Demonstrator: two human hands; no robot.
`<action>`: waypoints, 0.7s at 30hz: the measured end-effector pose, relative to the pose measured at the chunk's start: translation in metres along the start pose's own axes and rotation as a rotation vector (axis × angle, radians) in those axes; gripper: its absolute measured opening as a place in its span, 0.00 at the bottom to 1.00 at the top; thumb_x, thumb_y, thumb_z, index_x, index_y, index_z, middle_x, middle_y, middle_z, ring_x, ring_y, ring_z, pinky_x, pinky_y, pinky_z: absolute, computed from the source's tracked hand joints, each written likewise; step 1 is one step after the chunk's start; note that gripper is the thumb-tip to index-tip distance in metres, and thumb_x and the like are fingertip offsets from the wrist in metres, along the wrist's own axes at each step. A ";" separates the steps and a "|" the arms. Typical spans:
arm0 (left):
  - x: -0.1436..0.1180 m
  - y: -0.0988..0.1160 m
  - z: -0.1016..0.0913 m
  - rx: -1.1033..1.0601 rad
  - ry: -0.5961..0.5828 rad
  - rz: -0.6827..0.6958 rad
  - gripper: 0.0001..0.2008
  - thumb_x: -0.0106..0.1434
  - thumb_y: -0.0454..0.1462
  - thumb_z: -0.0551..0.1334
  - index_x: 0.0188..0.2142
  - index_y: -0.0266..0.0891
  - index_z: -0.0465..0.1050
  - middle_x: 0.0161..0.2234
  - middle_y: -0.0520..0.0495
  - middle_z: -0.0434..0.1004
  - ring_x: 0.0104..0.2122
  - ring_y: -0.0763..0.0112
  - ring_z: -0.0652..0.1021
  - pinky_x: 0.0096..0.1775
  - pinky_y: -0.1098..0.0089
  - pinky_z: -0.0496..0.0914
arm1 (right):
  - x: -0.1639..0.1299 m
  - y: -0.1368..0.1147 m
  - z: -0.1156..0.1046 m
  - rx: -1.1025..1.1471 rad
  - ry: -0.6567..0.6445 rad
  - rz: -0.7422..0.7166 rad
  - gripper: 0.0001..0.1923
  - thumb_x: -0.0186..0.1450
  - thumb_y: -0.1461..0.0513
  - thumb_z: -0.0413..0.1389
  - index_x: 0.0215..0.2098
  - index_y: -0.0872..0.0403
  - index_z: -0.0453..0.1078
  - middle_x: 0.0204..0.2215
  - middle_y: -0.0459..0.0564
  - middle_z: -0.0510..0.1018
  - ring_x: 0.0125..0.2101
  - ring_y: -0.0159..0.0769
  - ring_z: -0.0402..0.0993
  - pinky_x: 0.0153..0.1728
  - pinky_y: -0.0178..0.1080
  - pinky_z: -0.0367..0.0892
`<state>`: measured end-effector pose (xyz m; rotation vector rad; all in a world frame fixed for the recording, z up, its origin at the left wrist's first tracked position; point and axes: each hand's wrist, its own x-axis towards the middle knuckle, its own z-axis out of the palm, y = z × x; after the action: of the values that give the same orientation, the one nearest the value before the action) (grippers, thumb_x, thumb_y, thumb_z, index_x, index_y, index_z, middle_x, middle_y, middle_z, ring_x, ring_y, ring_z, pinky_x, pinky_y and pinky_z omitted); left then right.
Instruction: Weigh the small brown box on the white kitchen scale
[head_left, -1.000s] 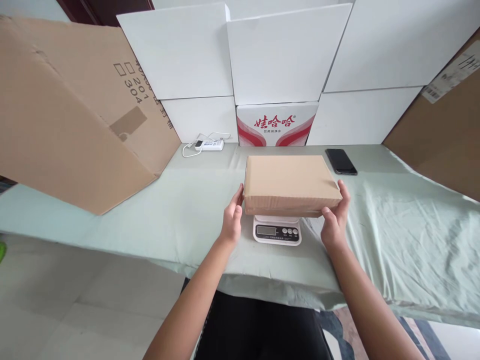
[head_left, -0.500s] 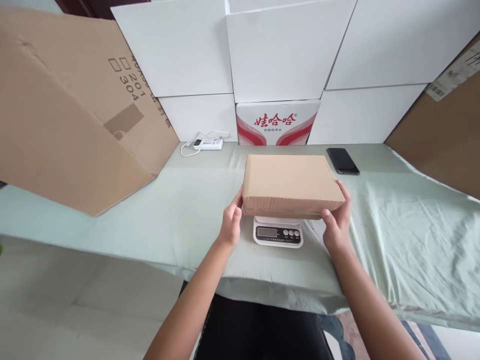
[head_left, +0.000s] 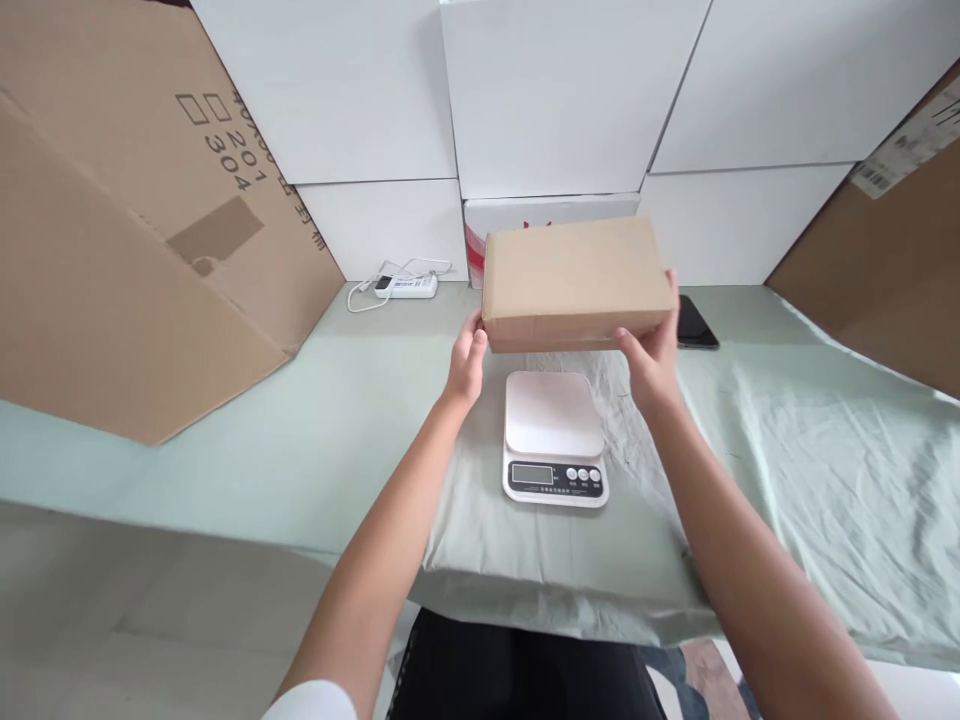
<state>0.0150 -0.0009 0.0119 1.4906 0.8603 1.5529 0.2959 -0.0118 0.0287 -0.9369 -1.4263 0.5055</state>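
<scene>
Far left: a large brown carton [head_left: 112,250] leans over the table [head_left: 315,440], which is draped in pale green cloth. Behind it, a white power strip [head_left: 405,286] with cord lies against stacked white boxes [head_left: 555,100]. Centre: a white kitchen scale [head_left: 553,438] sits on the cloth, platform bare. A flat cardboard box [head_left: 574,282] is held in the air above and beyond the scale, clear of it. Left hand [head_left: 466,362] presses flat against the box's left end, fingers extended. Right hand [head_left: 651,352] grips the right end, thumb beneath. A black phone [head_left: 696,325] lies just right of that hand. Far right: another brown carton [head_left: 885,260].
</scene>
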 end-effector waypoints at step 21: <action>0.002 -0.056 -0.004 -0.005 0.092 -0.205 0.44 0.67 0.75 0.57 0.63 0.46 0.80 0.69 0.38 0.81 0.76 0.47 0.73 0.77 0.47 0.66 | -0.011 0.057 0.024 -0.023 0.055 0.212 0.55 0.59 0.47 0.65 0.80 0.47 0.54 0.81 0.55 0.61 0.83 0.56 0.50 0.86 0.60 0.42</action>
<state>0.0158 0.0267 -0.0374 1.2920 1.0283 1.4781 0.2849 0.0175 -0.0253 -1.1190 -1.2920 0.6166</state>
